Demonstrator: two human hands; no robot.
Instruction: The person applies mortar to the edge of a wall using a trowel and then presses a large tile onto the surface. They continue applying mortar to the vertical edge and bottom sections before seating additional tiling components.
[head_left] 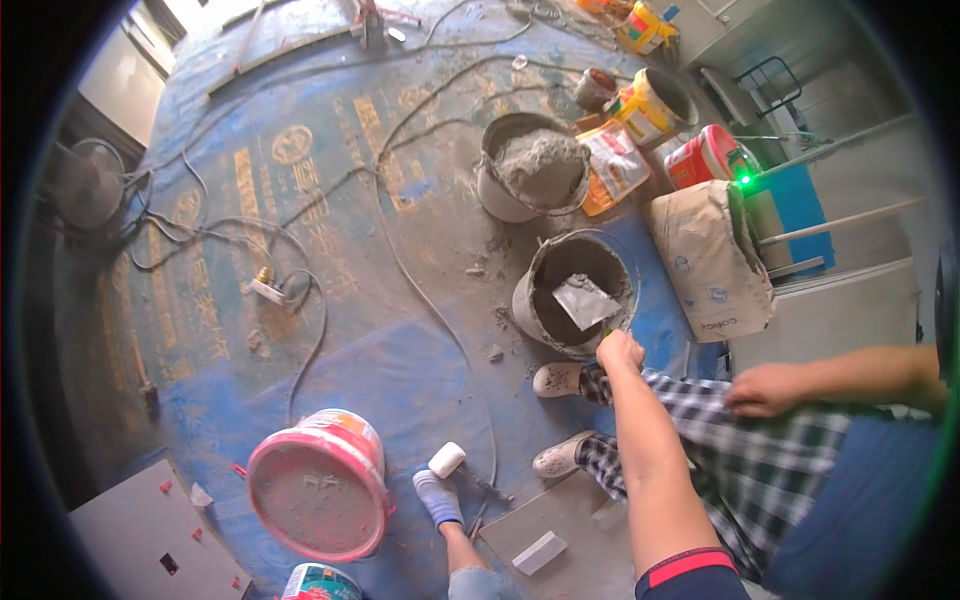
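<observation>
My right arm reaches up from the lower edge in a dark sleeve with a red band. At its end my right hand (pixel 622 351) is closed round the handle of a trowel (pixel 585 303). The trowel's flat pale blade, smeared with mortar, lies over the opening of a dark mortar bucket (pixel 522 310). A wire handle arches over this bucket's rim. My left hand is not in view. Right of my forearm, a co-worker's hand (pixel 768 390) rests on checked trousers (pixel 690 405).
A second bucket (pixel 508 195) heaped with grey mortar (pixel 543 160) stands beyond. Beside the buckets leans a paper sack (pixel 705 265). A red-rimmed bucket (pixel 382 500) and a white-headed mallet (pixel 447 459) are at lower left. Cables (pixel 425 300) cross the blue floor sheet (pixel 390 365).
</observation>
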